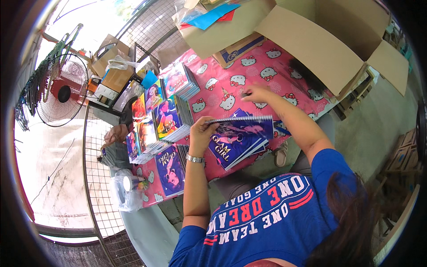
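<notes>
My left hand (203, 131) is closed on the left end of a spiral notebook (249, 126), thumb on its dark purple and pink cover. The notebook is raised and tilted, its wire-bound edge running along the top. Beneath it lies a small fanned pile of purple notebooks (227, 150) with a drawn figure on the covers. Beyond the raised notebook, over the pink tablecloth, my right hand (257, 94) has its fingers drawn together, slightly blurred. A small dark thing seems to be between the fingertips, too small to make out.
Stacks of colourful notebooks (167, 116) stand to the left on the pink patterned tablecloth (213, 84). One purple notebook pile (169, 172) sits at the near left. A large open cardboard box (311, 49) is at the far right. A standing fan (63, 92) is at the left.
</notes>
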Demonstrator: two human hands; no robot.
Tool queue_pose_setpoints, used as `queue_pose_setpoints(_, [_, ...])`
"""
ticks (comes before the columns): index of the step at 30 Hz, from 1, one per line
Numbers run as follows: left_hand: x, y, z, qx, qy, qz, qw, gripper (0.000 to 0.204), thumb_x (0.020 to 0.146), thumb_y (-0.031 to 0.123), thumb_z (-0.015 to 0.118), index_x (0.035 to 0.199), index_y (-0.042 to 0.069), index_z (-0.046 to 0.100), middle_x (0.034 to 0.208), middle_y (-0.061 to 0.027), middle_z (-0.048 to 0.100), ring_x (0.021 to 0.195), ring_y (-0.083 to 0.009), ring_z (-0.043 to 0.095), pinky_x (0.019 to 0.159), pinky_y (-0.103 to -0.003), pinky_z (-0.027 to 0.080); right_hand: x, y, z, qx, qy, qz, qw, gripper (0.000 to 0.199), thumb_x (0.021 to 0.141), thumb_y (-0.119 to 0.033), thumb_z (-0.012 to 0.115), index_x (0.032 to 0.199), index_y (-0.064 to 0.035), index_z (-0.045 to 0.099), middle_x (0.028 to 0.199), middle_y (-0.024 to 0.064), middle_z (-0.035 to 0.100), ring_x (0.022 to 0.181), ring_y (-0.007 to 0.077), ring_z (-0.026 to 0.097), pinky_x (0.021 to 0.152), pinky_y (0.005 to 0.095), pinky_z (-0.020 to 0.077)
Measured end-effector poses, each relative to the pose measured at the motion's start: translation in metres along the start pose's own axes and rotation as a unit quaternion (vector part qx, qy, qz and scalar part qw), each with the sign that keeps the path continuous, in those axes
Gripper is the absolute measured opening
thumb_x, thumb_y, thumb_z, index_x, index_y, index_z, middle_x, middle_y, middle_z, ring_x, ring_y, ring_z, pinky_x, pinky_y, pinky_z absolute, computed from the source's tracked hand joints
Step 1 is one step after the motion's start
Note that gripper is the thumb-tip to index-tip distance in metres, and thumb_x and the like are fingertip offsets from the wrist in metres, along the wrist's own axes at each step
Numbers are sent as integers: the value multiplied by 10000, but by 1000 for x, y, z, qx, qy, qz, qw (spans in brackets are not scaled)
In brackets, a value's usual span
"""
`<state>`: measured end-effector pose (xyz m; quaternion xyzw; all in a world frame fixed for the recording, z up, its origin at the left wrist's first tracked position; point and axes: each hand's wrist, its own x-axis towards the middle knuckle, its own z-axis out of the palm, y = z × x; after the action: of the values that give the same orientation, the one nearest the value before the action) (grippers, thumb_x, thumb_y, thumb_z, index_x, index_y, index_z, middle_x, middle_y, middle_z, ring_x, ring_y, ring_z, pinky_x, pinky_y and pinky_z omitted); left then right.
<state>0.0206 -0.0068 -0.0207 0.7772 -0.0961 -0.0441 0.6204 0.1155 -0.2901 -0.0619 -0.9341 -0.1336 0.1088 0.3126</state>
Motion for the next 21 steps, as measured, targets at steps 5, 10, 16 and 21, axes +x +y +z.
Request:
queue_pose_setpoints(5, [-14,-5,23,-57,143,41,987,215,891,-42,657,1106,-29,653,891,-62,672,742,-87,640,562,-222,527,-51,109,85,-33,245,-21,969,621,840,-422,693,1330,-85,518,1386,152,511,1303,409,436,1094,504,337])
queue_pose_setpoints(10, [-29,-10,27,1,242,69,968,202,982,159,609,1034,-32,652,834,-45,633,591,-71,595,484,-211,530,-164,77,117,-190,234,-31,953,562,852,-302,687,1329,-58,517,1357,153,514,1259,371,469,1064,515,347])
queue_pose_setpoints(16, [-21,-5,41,-21,271,104,957,177,943,123,661,1069,0,640,743,-37,615,526,-67,570,444,-221,498,-152,57,95,3,263,-55,963,494,818,-204,715,1269,-57,579,1216,143,583,1117,341,531,974,452,417])
queue_pose_setpoints(21, [-26,-29,23,-5,231,46,972,277,911,73,686,1178,18,634,732,-17,616,549,-56,574,452,-223,496,-138,-51,61,139,237,-232,933,477,787,-204,743,1223,-48,628,1147,129,610,1075,322,546,955,434,424])
